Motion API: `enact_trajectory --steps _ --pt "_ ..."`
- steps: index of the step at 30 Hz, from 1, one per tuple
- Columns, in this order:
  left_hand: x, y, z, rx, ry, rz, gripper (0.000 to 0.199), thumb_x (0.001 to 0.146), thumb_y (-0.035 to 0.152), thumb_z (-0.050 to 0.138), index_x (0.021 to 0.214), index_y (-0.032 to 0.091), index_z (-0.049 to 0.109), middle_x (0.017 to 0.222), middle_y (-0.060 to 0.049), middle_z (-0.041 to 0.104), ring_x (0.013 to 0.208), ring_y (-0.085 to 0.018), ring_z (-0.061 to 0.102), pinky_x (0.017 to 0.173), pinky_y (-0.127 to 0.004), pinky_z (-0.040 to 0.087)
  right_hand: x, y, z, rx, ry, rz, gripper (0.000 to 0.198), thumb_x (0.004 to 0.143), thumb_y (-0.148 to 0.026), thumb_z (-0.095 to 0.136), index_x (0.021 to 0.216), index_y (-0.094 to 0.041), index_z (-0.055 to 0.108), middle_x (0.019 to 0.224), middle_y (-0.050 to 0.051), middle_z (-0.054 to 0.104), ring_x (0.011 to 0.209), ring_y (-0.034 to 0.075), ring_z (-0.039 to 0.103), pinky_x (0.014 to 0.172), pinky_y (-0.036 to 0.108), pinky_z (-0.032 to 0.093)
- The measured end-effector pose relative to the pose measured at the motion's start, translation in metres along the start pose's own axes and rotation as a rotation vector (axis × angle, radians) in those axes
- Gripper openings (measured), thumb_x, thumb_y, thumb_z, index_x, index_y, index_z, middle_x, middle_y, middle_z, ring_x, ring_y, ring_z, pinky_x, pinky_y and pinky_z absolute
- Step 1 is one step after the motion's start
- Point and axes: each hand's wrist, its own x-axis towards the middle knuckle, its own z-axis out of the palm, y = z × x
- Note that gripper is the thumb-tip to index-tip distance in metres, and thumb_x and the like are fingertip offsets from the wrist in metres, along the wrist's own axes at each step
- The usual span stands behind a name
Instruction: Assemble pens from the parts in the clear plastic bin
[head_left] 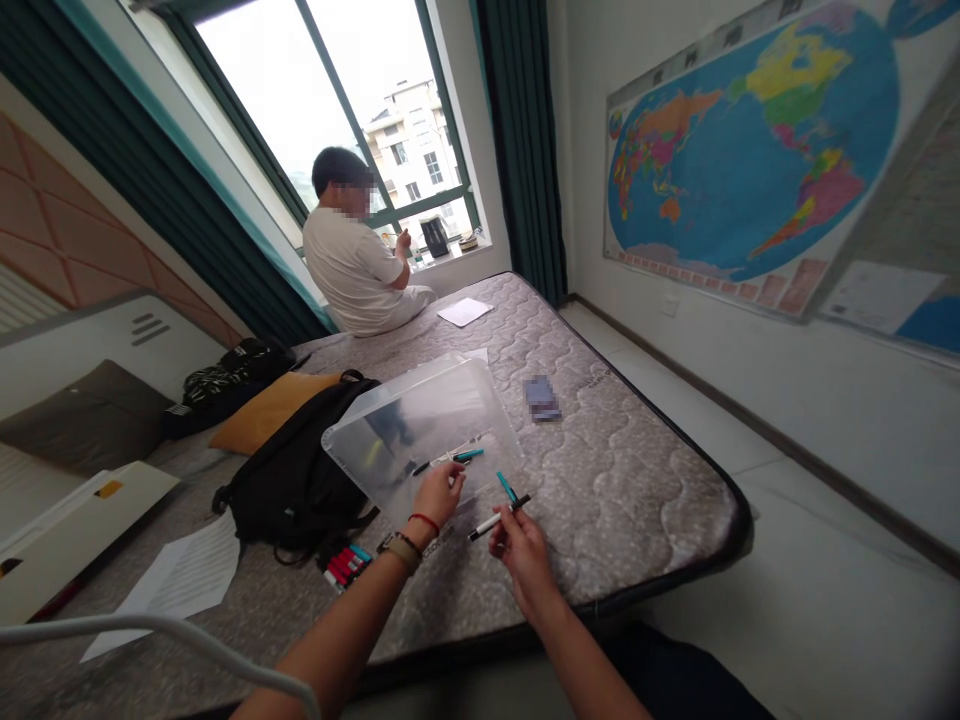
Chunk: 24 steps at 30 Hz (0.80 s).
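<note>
My right hand (pixel 521 555) is closed on a white marker (pixel 487 524) with black ends, held slanting above the mattress. A teal pen (pixel 507 487) shows just beyond that marker; whether it touches my fingers I cannot tell. To the left, my left hand (pixel 439 492) is over the near side of a clear plastic bin (pixel 420 385), its fingers curled together. What those fingers hold, if anything, is hidden. Right beyond them, several pens (pixel 469 455), teal and dark, lie in the bin. A bunch of red, black and teal markers (pixel 345 566) lies beside my left forearm.
A black backpack (pixel 300 470) and a yellow cushion (pixel 270 408) lie left of the bin. Printed paper (pixel 180 575) is nearer me. Farther off are a blurred phone-like object (pixel 541 398), a white sheet (pixel 465 312) and a seated person (pixel 349 260). A pale cable (pixel 172 628) crosses the front left.
</note>
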Motion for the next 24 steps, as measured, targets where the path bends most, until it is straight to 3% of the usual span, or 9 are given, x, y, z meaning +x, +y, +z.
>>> enact_trajectory --steps 2,5,12,24 --pt "0.020 0.001 0.003 0.181 -0.041 0.007 0.025 0.093 0.026 0.052 0.109 0.019 0.069 0.111 -0.008 0.072 0.100 -0.019 0.066 0.088 -0.028 0.047 0.000 -0.003 0.000 0.015 0.007 -0.001 0.046 0.065 -0.055 0.082 0.092 -0.019 0.070 0.065 -0.002 0.056 0.057 0.010 0.053 0.056 0.024 0.045" --pt "0.036 0.002 0.009 0.281 -0.099 -0.012 0.025 0.092 0.028 0.053 0.106 0.020 0.072 0.112 -0.009 0.071 0.102 -0.021 0.065 0.086 -0.028 0.047 0.003 -0.008 -0.003 0.038 0.027 -0.016 0.049 0.064 -0.057 0.082 0.092 -0.019 0.070 0.064 -0.002 0.056 0.056 0.011 0.053 0.055 0.024 0.045" --pt "0.046 -0.002 0.016 0.327 -0.148 -0.015 0.029 0.094 0.032 0.047 0.103 0.021 0.073 0.110 -0.011 0.071 0.099 -0.022 0.065 0.083 -0.028 0.046 0.006 -0.012 -0.004 0.055 0.032 -0.022 0.044 0.069 -0.056 0.079 0.093 -0.020 0.071 0.064 -0.003 0.056 0.055 0.010 0.052 0.054 0.024 0.043" --pt "0.052 -0.006 0.021 0.354 -0.141 0.007 0.028 0.092 0.034 0.048 0.097 0.020 0.072 0.110 -0.011 0.072 0.095 -0.022 0.066 0.081 -0.029 0.047 0.006 -0.010 -0.004 0.052 0.058 -0.004 0.046 0.065 -0.057 0.081 0.090 -0.019 0.071 0.064 -0.003 0.055 0.055 0.009 0.052 0.053 0.023 0.044"
